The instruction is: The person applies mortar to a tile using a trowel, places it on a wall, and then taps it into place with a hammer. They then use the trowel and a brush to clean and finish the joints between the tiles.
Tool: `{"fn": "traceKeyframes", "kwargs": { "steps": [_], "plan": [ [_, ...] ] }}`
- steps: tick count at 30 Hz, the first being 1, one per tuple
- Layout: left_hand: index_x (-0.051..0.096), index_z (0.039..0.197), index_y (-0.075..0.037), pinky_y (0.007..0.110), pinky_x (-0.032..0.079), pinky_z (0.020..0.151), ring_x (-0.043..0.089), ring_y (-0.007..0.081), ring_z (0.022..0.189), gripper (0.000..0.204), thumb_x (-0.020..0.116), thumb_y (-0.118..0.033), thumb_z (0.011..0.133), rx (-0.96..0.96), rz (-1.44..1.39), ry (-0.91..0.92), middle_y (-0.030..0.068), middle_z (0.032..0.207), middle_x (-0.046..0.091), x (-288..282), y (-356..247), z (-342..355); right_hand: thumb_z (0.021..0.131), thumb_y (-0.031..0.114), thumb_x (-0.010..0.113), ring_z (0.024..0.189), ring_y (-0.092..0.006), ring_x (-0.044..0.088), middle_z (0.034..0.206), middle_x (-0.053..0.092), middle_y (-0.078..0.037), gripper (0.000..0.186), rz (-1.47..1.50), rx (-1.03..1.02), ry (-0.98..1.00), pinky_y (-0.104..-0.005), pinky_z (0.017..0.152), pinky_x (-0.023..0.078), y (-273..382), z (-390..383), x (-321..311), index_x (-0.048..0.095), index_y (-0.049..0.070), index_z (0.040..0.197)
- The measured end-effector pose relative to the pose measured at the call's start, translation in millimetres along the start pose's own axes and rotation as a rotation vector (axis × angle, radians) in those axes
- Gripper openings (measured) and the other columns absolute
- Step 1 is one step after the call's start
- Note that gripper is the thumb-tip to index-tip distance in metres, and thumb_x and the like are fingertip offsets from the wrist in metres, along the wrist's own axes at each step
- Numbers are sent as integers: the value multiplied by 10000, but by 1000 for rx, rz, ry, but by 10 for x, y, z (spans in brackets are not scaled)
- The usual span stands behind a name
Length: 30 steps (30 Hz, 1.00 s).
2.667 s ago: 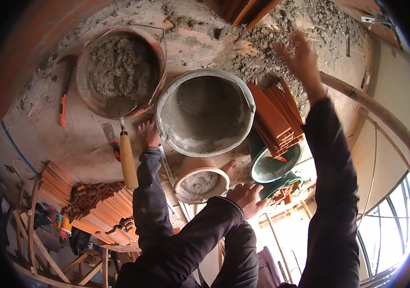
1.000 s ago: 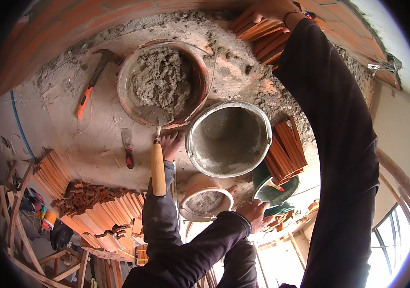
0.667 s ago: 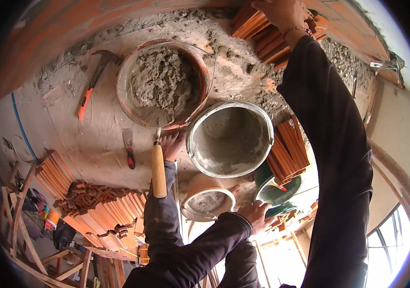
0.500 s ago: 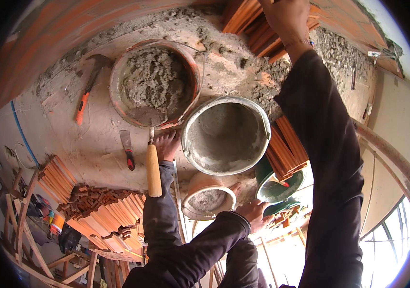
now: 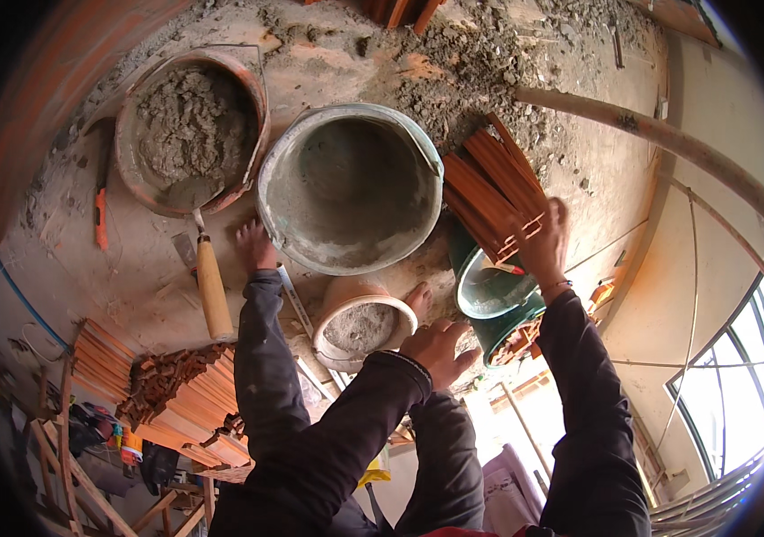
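Observation:
My right hand [image 5: 547,240] grips the near end of a red hollow brick [image 5: 494,192] that lies on a small stack of such bricks beside a large grey bucket [image 5: 351,188]. The bucket is empty apart from mortar smears. My left hand [image 5: 440,351] rests on my knee with fingers apart and holds nothing. Just beyond it stands a small pale bucket [image 5: 364,327] with some mortar inside. My bare feet stand on the dusty floor, one next to the big bucket and one by the small bucket.
A round pan of wet mortar [image 5: 190,130] sits at upper left with a wooden-handled trowel [image 5: 212,286] leaning out of it. An orange-handled hammer [image 5: 100,215] lies left. Green buckets [image 5: 498,300] stand under my right wrist. More red bricks [image 5: 176,394] are piled at lower left. A pipe [image 5: 650,134] crosses at right.
My right hand has come back from the far brick pile at the top down to the near stack beside the grey bucket. My left hand stayed on my knee.

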<state>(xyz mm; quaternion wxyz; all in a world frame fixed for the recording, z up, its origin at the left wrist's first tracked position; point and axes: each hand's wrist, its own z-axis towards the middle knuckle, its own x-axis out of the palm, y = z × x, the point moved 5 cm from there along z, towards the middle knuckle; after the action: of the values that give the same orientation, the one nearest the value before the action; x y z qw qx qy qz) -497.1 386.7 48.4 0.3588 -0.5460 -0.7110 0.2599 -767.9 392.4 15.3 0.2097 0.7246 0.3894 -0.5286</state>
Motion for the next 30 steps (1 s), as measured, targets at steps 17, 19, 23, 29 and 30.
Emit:
{"fn": "traceKeyframes", "kwargs": {
  "steps": [17,19,23,29,30],
  "plan": [
    [570,1279,19,460,488,977,615,384,1138,554,625,-429,958,7,61,-11,247,1194,638,371,223,40,745,116,837,757,-185,699,927,727,-113,735,1011,406,393,-311,680,571,-749,579,695,514,-17,1391],
    [576,1272,19,461,489,975,615,382,1137,549,626,-427,956,4,58,-23,247,1181,644,377,213,37,792,135,802,856,-178,707,1029,724,-109,683,959,366,396,-302,688,571,-789,593,724,527,9,1405],
    [582,1269,18,460,489,976,617,382,1134,544,628,-423,954,16,60,-8,246,1180,647,347,219,74,777,201,827,845,-166,705,1017,732,-113,806,1007,419,402,-293,741,565,-935,595,797,471,-23,1465],
    [586,1278,6,458,487,976,617,381,1133,539,624,-423,952,5,65,-21,228,1190,650,375,220,70,837,186,779,963,-180,705,1114,717,-91,601,1056,428,460,-320,748,585,-987,632,865,585,22,1382],
    [587,1279,3,458,486,978,616,381,1135,539,622,-424,953,4,57,-24,225,1192,651,363,217,74,839,188,776,957,-179,706,1110,717,-89,584,1031,409,458,-321,752,585,-1003,653,856,594,18,1367]
  ]
}}
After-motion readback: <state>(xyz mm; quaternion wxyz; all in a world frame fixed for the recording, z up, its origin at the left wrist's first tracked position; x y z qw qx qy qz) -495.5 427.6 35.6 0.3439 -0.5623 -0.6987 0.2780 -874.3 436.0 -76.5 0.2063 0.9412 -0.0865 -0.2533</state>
